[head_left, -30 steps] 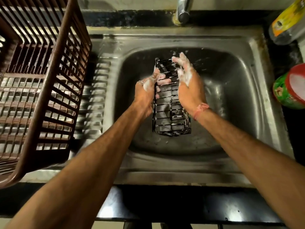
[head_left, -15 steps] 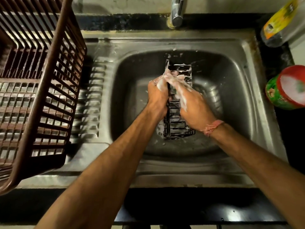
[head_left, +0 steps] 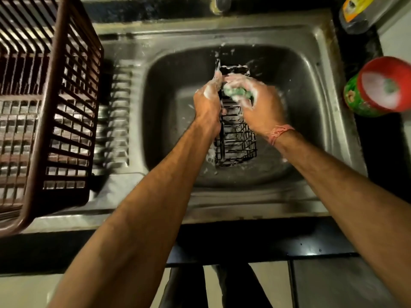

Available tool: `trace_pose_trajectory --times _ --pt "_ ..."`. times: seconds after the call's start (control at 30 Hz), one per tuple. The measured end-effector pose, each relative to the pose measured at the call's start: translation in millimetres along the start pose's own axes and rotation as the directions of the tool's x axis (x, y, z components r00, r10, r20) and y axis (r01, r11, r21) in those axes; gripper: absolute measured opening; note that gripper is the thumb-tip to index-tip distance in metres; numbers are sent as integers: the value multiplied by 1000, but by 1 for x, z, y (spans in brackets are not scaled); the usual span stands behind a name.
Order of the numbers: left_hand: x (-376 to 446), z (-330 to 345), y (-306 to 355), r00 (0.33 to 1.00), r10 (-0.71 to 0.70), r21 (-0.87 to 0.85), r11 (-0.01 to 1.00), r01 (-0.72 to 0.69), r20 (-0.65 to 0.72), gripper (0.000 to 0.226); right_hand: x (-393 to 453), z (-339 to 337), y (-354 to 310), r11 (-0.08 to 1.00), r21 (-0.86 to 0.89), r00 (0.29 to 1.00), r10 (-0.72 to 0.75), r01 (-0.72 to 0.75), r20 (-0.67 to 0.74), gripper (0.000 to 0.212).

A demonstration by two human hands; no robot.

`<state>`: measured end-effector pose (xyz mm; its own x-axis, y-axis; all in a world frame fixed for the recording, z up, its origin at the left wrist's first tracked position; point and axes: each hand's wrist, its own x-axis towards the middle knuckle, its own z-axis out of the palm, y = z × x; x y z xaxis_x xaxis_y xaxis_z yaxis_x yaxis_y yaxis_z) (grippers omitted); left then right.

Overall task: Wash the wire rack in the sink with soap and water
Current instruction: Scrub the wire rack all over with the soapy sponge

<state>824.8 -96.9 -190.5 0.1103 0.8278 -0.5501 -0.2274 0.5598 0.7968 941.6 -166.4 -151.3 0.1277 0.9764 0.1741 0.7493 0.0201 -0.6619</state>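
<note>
- Rack [head_left: 235, 138], black wire, at frame centre inside the sink [head_left: 311, 103], long axis running up-down in the picture, lower end near the basin floor, suds on its wires.
- Left hand [head_left: 208, 103] on the rack's left edge, fingers curled round the wire, foam over the knuckles and fingertips.
- Right hand [head_left: 260, 103] on the rack's upper part, fingers curled round a green scrubber [head_left: 236, 92], pressing it to the wires; foam across the fingers.
- Red thread band [head_left: 279, 132] round the right wrist.
- Foam flecks on the basin's back wall and floor.
- Tap [head_left: 219, 4] at top centre, only its base in view.
- Brown slatted basket [head_left: 60, 112] at left of frame, standing on the ribbed drainboard [head_left: 115, 121].
- Red-and-green tub [head_left: 378, 87] at right edge, on its side on the dark counter, white soap showing in its mouth.
- Bottle [head_left: 360, 12] with a yellow-orange label at upper right, partly out of frame.
- Dark counter edge [head_left: 266, 241] below the sink, pale tiled floor beneath it.
</note>
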Motion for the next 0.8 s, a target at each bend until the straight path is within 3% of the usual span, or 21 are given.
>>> trace_pose_trajectory --times 0.13,0.3,0.4,0.5,0.6,0.7,0.8 --pt "6 4 -2 996 87 -45 995 -87 5 38 -33 -11 -9 981 -149 993 -120 120 6 44" --pt "16 3 -9 995 97 53 994 -98 17 44 -90 -22 -22 956 -151 958 -223 251 182 39" --pt "11 2 -8 993 108 97 989 -112 45 48 -74 -22 -13 967 -160 964 -164 199 209 32" --pt "-7 3 -12 973 211 244 943 -227 90 55 -32 -21 -9 991 -133 1000 5 -3 16 20" --pt "-35 3 -27 970 217 350 905 -241 108 50 -5 -20 -10 981 -98 983 161 -169 -86 18" --pt "-51 0 -37 960 276 367 889 -275 50 48 -19 -15 -19 974 -124 981 183 -189 -62 16" --pt "-62 1 -28 972 234 420 881 -219 16 52 -55 -14 -32 979 -159 991 133 -129 17 22"
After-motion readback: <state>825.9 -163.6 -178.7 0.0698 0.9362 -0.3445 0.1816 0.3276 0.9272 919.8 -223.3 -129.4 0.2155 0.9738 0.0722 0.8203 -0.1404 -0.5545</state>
